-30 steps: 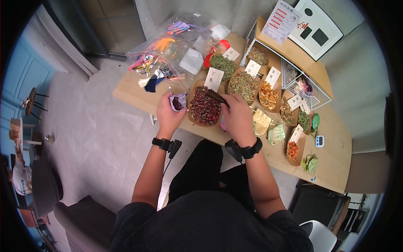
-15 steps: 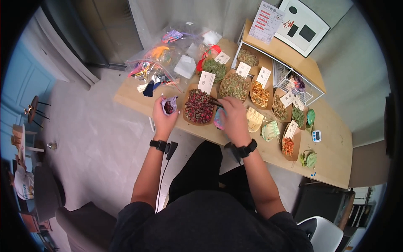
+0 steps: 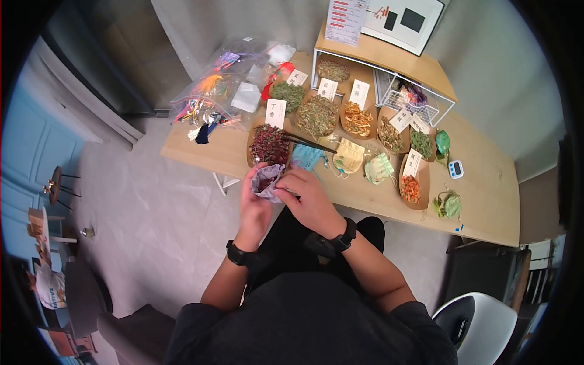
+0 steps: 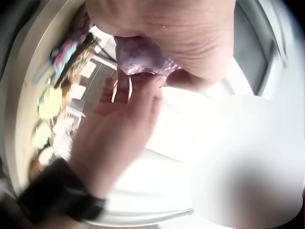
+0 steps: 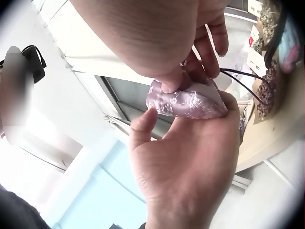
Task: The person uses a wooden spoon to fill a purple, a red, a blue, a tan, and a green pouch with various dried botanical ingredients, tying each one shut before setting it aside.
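My left hand (image 3: 254, 214) holds a small lilac brocade drawstring pouch (image 3: 263, 193), mouth up, with dark red dried pieces showing inside. My right hand (image 3: 313, 205) pinches the pouch's rim with thumb and fingertips. In the right wrist view the white-flowered side of the pouch (image 5: 190, 105) shows between both hands. Just beyond the hands stands a brown paper tray of dried red flower buds (image 3: 267, 144). A pair of dark tongs (image 3: 313, 143) lies with one end on that tray's edge. Beside it on the table is a blue pouch (image 3: 307, 157).
Several more paper trays hold dried herbs, with orange pieces (image 3: 410, 190) at the right. A yellow pouch (image 3: 348, 157), green pouch (image 3: 378, 168) and white timer (image 3: 455, 169) lie on the table (image 3: 486, 207). Plastic bags of tassels (image 3: 210, 100) lie back left, near a wooden shelf (image 3: 389, 52).
My right hand has let go of the tongs, which now lie by the flower-bud tray, and has moved left to the pouch's rim. The pouch has come nearer my body. The head view has shifted.
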Motion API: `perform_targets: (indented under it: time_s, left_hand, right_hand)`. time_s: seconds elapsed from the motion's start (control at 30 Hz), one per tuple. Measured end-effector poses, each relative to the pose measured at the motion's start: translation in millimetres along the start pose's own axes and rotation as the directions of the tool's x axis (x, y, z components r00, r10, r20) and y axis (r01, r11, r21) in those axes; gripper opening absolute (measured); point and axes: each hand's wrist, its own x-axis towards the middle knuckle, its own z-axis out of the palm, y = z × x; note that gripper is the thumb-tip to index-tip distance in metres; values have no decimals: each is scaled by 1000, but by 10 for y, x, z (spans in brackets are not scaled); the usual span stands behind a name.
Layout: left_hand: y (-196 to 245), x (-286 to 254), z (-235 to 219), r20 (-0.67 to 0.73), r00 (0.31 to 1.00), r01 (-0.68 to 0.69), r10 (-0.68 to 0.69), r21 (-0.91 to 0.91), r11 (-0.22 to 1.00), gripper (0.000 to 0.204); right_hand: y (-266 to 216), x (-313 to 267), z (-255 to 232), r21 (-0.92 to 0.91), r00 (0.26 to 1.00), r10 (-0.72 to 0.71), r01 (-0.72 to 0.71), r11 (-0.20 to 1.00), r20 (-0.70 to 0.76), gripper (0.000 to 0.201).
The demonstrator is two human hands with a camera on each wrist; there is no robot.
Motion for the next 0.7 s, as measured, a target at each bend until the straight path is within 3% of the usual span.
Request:
perform_targets:
  time_s: [0.1, 0.2, 0.3, 0.4, 0.5, 0.6, 0.7]
  left_hand:
    - [86, -20, 163, -65, 990, 100, -123, -279, 955, 46]
    - [18, -39, 139, -79, 978, 150, -194, -379, 913, 30]
    - [-52, -52, 43, -67, 988, 122, -141, -230, 966, 25]
    - [-84, -68, 29, -161, 980, 85, -117, -193, 978, 20]
    - [78, -38, 144, -183, 973, 111, -143, -175, 978, 15]
    - [86, -53, -68, -148, 966, 151, -212, -343, 927, 13]
    - [79, -103, 15, -56, 964, 219, -260, -387, 896, 9]
  right_hand:
    - [-20, -93, -111, -50, 998, -48, 45, 998, -50, 9]
    - [-26, -167, -145, -139, 997, -69, 63, 988, -36, 10]
    - [-46, -234, -155, -130, 994, -82, 72, 989, -71, 9]
    - [-41, -310, -193, -85, 1000, -4, 1, 996, -29, 9]
    - [68, -432, -201, 323, 979, 206, -197, 926, 5, 9]
    - [93, -488, -338, 763, 893, 421, -381, 522, 158, 13]
    - [94, -527, -400, 980, 869, 455, -197, -42, 194, 14]
